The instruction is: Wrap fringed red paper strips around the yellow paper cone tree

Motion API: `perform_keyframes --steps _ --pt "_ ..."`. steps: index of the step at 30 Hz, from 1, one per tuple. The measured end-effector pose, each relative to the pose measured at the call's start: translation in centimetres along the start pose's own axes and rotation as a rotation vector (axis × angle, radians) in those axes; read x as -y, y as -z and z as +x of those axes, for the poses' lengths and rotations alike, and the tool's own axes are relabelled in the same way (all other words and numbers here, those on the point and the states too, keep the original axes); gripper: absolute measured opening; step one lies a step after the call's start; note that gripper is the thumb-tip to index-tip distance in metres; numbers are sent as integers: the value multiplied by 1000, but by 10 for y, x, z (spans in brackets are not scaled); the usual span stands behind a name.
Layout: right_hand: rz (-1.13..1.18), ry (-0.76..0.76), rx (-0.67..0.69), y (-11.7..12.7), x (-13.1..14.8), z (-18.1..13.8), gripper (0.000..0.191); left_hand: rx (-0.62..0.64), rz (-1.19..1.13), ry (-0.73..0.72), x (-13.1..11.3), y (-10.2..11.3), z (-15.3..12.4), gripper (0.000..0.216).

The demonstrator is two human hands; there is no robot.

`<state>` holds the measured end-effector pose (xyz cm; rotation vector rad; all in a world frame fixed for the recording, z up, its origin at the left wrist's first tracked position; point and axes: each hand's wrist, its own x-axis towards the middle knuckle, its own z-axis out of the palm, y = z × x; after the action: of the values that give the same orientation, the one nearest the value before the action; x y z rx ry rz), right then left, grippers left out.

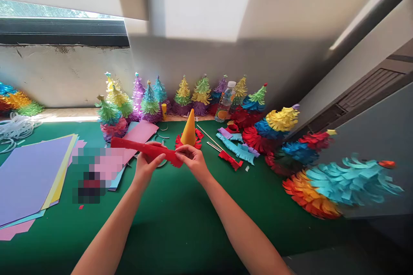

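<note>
A long red paper strip stretches between my two hands above the green table. My left hand grips it near the middle, thumb on top. At its right end, my right hand pinches the strip between thumb and fingers; the edge there looks fringed. Just beyond my right hand stands a yellow paper cone, with red fringed paper around its base. To the right lie a red fringed scrap, thin sticks and blue fringed strips.
Several fringed paper trees line the wall, and more, such as a blue and orange one, stand along the right edge. A bottle is among them. Coloured paper sheets lie at left, near pale curled strips. One patch is blurred out.
</note>
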<state>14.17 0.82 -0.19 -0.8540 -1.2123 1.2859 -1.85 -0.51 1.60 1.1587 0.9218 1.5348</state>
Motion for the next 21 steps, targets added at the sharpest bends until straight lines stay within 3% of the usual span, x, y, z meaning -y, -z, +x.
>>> perform_keyframes --steps 6,21 --pt "83 -11 -21 -2 5 -5 17 53 84 92 9 -10 -7 51" --pt "-25 5 -9 -3 2 -5 20 55 308 -46 5 -17 -8 17"
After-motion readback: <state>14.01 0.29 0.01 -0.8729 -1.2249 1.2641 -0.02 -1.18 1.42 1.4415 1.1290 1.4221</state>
